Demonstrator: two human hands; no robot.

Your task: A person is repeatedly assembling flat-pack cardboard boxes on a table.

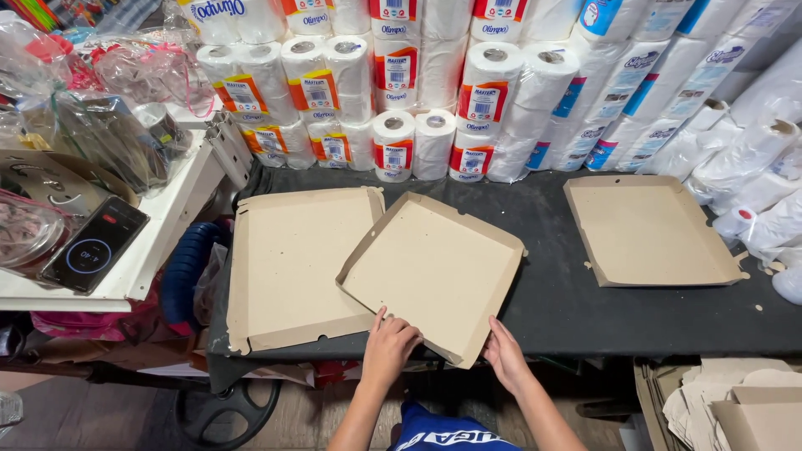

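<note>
Both grips pinch the near edge of a flat brown cardboard tray (434, 271) at lower centre: left hand (389, 349) fingers over its left corner, right hand (505, 355) on its bottom edge. It sits turned askew, overlapping a second tray (288, 267) to its left. A third tray (647, 230) lies well apart at right, bare dark tabletop (551, 292) between. Wrapped paper rolls (434, 83) wall the far edge.
</note>
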